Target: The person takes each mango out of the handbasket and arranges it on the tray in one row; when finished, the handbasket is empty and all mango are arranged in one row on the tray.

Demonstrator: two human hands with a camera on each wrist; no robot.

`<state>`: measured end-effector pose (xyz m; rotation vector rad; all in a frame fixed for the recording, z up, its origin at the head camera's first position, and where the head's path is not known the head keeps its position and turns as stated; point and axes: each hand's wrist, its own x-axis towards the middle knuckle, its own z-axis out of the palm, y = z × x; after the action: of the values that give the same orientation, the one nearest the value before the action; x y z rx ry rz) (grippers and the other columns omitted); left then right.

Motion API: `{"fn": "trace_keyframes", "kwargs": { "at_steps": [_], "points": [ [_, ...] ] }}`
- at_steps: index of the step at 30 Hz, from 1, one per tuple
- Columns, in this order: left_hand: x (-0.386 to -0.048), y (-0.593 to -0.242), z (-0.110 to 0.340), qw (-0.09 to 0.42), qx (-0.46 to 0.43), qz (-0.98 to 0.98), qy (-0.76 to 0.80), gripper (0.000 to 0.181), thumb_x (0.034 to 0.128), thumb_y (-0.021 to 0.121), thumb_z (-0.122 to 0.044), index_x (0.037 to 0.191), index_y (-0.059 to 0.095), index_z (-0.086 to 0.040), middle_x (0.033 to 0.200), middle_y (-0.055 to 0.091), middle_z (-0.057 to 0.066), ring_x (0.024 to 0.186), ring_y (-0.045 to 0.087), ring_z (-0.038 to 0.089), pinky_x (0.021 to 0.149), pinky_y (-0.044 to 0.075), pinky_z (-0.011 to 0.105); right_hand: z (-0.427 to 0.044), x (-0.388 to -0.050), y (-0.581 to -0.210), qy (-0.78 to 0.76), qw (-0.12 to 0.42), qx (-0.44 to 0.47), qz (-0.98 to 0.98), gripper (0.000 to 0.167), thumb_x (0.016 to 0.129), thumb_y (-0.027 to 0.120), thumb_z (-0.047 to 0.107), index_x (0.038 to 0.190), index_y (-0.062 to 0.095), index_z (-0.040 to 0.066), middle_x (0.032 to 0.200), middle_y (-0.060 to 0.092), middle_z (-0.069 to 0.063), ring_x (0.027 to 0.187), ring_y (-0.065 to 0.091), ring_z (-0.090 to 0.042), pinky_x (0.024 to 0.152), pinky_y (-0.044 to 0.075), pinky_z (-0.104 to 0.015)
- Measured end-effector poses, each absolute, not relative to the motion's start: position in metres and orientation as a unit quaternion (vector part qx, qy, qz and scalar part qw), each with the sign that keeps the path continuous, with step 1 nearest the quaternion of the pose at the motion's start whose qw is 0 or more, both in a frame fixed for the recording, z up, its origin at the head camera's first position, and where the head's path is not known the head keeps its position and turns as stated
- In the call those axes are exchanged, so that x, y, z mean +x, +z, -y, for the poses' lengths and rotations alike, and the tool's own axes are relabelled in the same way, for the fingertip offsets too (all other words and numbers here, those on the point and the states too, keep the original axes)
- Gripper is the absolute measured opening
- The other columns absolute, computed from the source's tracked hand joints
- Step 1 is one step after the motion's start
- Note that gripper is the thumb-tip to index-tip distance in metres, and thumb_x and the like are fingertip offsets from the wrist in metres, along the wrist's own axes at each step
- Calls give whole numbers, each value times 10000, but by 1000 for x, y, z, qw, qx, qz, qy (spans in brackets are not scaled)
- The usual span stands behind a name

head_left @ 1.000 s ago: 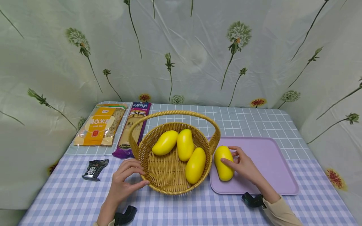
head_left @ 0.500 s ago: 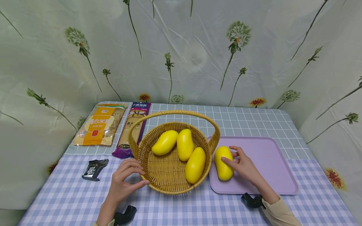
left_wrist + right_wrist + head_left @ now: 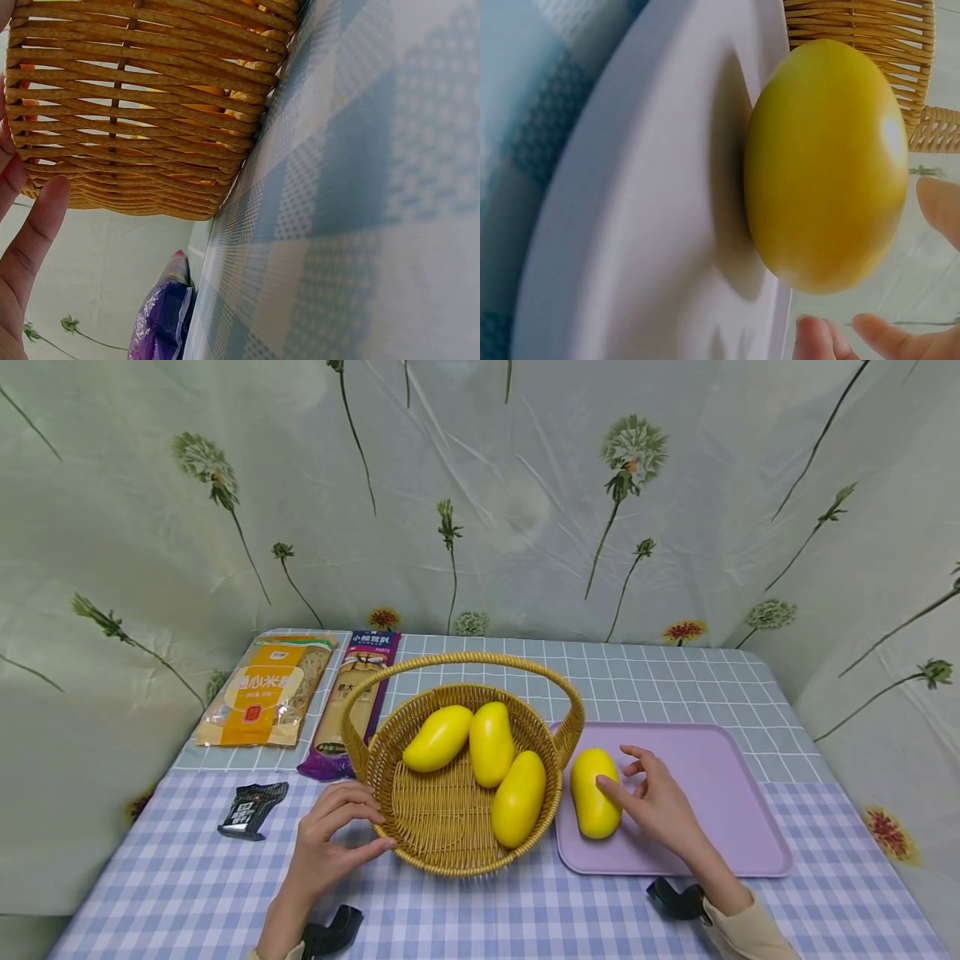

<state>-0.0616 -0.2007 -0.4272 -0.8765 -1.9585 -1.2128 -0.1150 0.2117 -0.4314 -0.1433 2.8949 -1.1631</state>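
A wicker basket (image 3: 442, 852) with a tall arched handle stands in the middle, three yellow mangoes inside: one at the left (image 3: 437, 739), one centrally (image 3: 492, 746), one at the right (image 3: 519, 800). My left hand (image 3: 333, 835) holds the basket's left rim, its fingers at the weave (image 3: 150, 112). On the left part of the lilac tray (image 3: 705, 810) lies a fourth mango (image 3: 596, 793). My right hand (image 3: 660, 806) is beside that mango, fingers spread. In the right wrist view a gap shows between the mango (image 3: 829, 172) and the fingertips (image 3: 941, 206).
Back left lie an orange noodle packet (image 3: 266, 693) and a purple pasta packet (image 3: 352, 702). A small black wrapped packet (image 3: 253, 812) is on the checked cloth (image 3: 465, 918). A printed curtain (image 3: 525, 568) hangs behind the table.
My right hand has loosened from the mango on the tray and drawn slightly right. That mango lies in nearly the same place. The left hand and basket stay put.
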Motion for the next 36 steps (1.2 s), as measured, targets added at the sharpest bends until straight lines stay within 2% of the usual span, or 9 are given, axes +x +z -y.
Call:
{"fn": "trace_keyframes", "kwargs": {
  "at_steps": [4, 8, 15, 20, 26, 29, 36],
  "points": [
    [-61, -427, 200, 328, -330, 753, -466, 325, 773, 791, -321, 759, 659, -24, 828, 622, 106, 900, 545, 272, 959, 395, 277, -212, -113, -431, -361, -18, -50, -931, 640, 871, 680, 394, 1340, 440, 31, 1065, 528, -147, 677, 465, -170, 536, 405, -251],
    [-61, -427, 200, 327, -329, 753, -466, 319, 773, 792, -319, 763, 661, -29, 846, 627, 79, 903, 545, 276, 961, 394, 284, -211, -109, -431, -352, -69, -60, -932, 562, 865, 701, 340, 1300, 493, 51, 1040, 537, -128, 693, 479, -171, 537, 402, -251],
    [-62, -428, 200, 328, -334, 750, -467, 316, 774, 794, -311, 767, 662, -24, 833, 621, 115, 900, 545, 281, 965, 394, 292, -203, -103, -426, -359, -172, -106, -911, 426, 816, 761, 165, 1198, 597, 74, 951, 568, -49, 710, 512, -143, 549, 427, -251],
    [-62, -428, 201, 329, -336, 748, -468, 310, 771, 797, -304, 768, 663, -25, 832, 619, 116, 904, 544, 278, 963, 394, 293, -192, -97, -418, -379, -210, -148, -889, 366, 777, 778, 75, 1117, 641, 70, 887, 602, 2, 683, 535, -118, 526, 449, -223],
    [-62, -428, 200, 330, -334, 750, -467, 314, 776, 792, -311, 765, 662, -26, 835, 622, 105, 899, 542, 284, 963, 393, 288, -176, -89, -404, -395, -213, -211, -868, 348, 736, 799, 42, 1050, 656, 90, 857, 627, 3, 655, 561, -107, 492, 481, -233],
    [-62, -427, 200, 330, -332, 752, -465, 322, 779, 787, -321, 760, 661, -25, 835, 622, 102, 901, 543, 281, 964, 392, 284, -168, -87, -397, -403, -201, -241, -860, 378, 721, 815, 61, 1055, 649, 120, 853, 629, -2, 648, 574, -106, 481, 498, -233],
    [-61, -427, 200, 334, -333, 752, -461, 326, 784, 781, -328, 757, 659, -28, 837, 621, 95, 907, 546, 271, 962, 395, 281, -147, -88, -388, -412, -161, -280, -852, 391, 748, 817, 139, 1092, 637, 92, 905, 646, -5, 641, 559, -109, 492, 529, -243]
  ]
}}
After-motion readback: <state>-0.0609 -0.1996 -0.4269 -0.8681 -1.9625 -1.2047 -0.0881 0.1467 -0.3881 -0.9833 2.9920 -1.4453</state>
